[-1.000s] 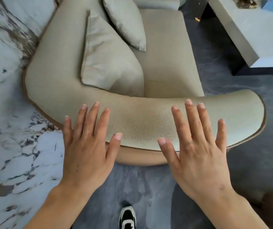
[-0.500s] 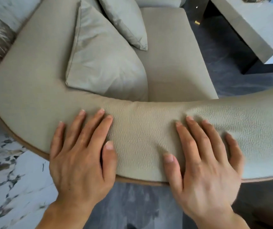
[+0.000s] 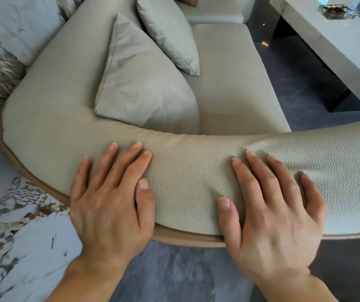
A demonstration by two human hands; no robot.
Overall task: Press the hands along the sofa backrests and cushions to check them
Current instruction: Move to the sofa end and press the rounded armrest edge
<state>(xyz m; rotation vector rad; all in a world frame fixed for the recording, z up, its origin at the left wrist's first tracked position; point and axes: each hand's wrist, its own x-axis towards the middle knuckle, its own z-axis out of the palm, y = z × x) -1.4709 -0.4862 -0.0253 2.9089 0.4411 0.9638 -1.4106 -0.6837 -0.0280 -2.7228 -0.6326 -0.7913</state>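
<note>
A beige sofa with a curved, pebbled-leather backrest [image 3: 192, 171] runs across the middle of the view. My left hand [image 3: 111, 199] lies flat on its top, fingers spread, palm at the outer brown trim. My right hand [image 3: 270, 210] presses flat to the right of it, and the leather dents around its fingers. Both hands hold nothing. Behind the backrest, a large beige cushion [image 3: 144, 83] leans on the seat [image 3: 231, 79], and a second cushion [image 3: 170, 33] leans farther back.
A marble-patterned wall or panel [image 3: 11, 236] stands at the left, close to the sofa's outer curve. A grey low table [image 3: 327, 40] sits at the upper right, carrying small objects. Dark grey floor [image 3: 185, 275] lies below the backrest.
The view has closed in on the backrest. Both hands went from hovering at its edge to lying flat on it, and the right hand now dents the leather.
</note>
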